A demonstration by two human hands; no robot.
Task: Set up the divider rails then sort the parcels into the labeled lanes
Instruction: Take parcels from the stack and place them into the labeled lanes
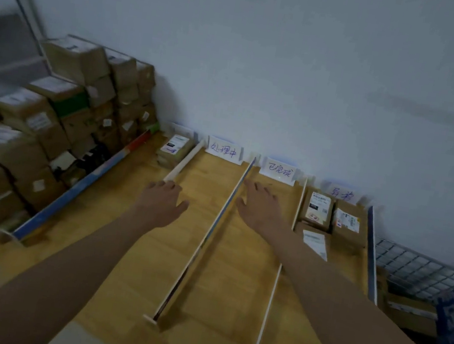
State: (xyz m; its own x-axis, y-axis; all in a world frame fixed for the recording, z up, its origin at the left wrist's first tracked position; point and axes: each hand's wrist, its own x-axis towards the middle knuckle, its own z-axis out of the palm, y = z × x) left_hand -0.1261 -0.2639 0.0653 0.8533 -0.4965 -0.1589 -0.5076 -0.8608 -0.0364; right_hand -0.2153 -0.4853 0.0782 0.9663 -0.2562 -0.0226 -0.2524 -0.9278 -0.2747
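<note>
Left hand (pixel 163 195): fingers curled over the near end of a short wooden rail (pixel 184 161).
Right hand (pixel 259 203): fingers spread, holding nothing, beside the long middle rail (pixel 210 228).
Rightmost lane: three labelled parcels (pixel 331 218).
Leftmost lane: one parcel (pixel 175 148) by the wall.
Left of table (pixel 125 245): stacked cardboard boxes (pixel 59 115).

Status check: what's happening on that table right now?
Left hand on short rail. Right hand open beside middle rail. Three parcels in right lane.

Left hand (pixel 162 203): fingers on short divider rail (pixel 184 162).
Right hand (pixel 259 205): spread, beside long divider rail (pixel 210 228).
Parcels (pixel 332 215): rightmost lane.
</note>
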